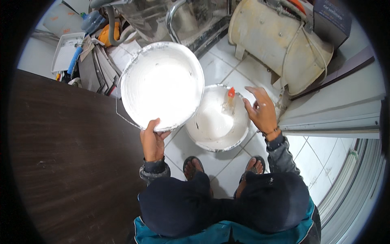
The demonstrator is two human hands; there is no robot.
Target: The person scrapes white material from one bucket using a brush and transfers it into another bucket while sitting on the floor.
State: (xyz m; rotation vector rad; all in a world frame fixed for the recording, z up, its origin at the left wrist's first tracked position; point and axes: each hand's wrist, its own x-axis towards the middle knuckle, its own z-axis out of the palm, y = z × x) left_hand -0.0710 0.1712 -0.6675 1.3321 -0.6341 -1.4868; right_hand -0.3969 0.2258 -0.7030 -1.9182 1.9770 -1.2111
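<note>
My left hand [153, 140] is closed on the near rim of a white bucket [162, 87], thumb over the edge. The bucket's inside is bright white, its rim smeared grey, and a wire handle [124, 118] hangs at its left side. It overlaps a second white bucket [217, 130] on the floor. Inside that one, against the far right wall, leans a translucent yellowish tool handle with a red-orange end [230, 92]; its lower part is hard to make out. My right hand [262, 110] hovers beside this bucket's right rim, fingers apart and holding nothing.
A dark wood panel [73, 158] fills the left. Beyond are a white paint tray [67, 51], stacked dark sheets [97, 69] and a chrome tube [170, 22]. At far right stands a cream drum-shaped machine [280, 44]; a white door frame [329, 116] lies nearer. My sandalled feet are on white tiles.
</note>
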